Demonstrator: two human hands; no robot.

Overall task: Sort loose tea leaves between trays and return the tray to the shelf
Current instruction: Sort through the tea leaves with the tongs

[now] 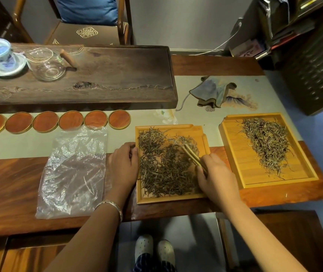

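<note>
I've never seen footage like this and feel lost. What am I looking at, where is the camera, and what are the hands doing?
There is no machine here: a person works with bare hands, and one wide camera worn on the head looks down at a wooden table. The left hand steadies the near tray, which is covered with loose tea leaves. The right hand holds bamboo tongs, tips in those leaves. A second tray with more leaves sits to the right. Also there: a plastic bag, a row of round coasters and a dark tea board.
</note>
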